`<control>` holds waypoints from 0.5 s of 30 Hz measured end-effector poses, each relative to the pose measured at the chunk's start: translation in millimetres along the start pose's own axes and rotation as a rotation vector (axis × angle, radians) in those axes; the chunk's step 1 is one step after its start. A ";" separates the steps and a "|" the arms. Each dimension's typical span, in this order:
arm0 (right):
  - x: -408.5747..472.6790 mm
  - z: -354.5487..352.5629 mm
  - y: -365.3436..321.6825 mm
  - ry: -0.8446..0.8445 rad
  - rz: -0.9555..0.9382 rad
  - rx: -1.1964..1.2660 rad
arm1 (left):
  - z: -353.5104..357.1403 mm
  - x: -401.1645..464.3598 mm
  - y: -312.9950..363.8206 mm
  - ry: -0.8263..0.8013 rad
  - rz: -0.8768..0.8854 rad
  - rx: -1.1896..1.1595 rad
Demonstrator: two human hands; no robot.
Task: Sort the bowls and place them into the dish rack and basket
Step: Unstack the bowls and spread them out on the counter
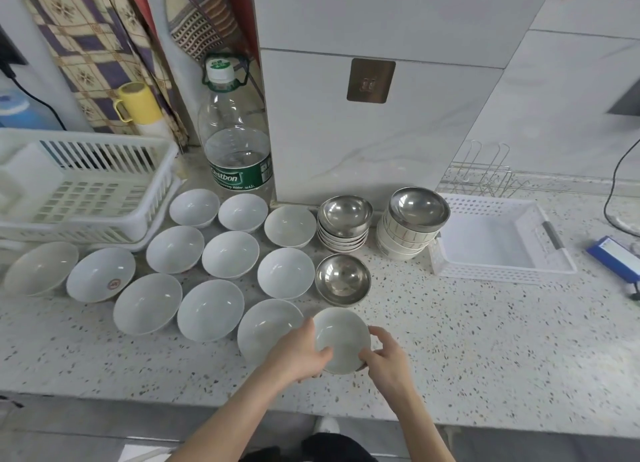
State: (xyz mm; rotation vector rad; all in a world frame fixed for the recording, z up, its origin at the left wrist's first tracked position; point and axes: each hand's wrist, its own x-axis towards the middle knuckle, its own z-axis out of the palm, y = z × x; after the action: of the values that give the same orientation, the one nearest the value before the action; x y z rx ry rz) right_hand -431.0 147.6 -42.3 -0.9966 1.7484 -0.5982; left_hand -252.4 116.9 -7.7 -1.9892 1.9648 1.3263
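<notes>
Both my hands, left hand point(300, 352) and right hand point(384, 357), grip one small white ceramic bowl point(341, 338) at the speckled worktop point(485, 340) edge. White slatted dish rack point(157, 163) and white perforated basket point(450, 264) hold nothing; all bowls remain unsorted.

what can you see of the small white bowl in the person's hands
The small white bowl is plain, glossy, ceramic-looking, upright and empty. It is at the counter's near edge, right of a larger white bowl and in front of a steel bowl. The left hand grips its left rim with the thumb inside; the right hand holds its right side. Whether it rests on the counter is unclear.
</notes>
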 end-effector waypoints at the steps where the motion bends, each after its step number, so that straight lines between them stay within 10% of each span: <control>1: 0.8 -0.2 0.3 -0.001 0.001 0.000 | 0.4 0.1 0.0 0.000 -0.003 0.000; 15: 10.2 -16.2 -5.2 -0.140 -0.051 -0.145 | -5.0 13.8 0.0 0.035 -0.052 -0.046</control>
State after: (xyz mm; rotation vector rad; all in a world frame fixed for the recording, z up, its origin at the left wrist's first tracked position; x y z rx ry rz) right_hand -445.9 135.4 -37.3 -1.1594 1.6640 -0.4269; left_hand -252.2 103.1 -12.5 -2.0827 1.9006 1.3457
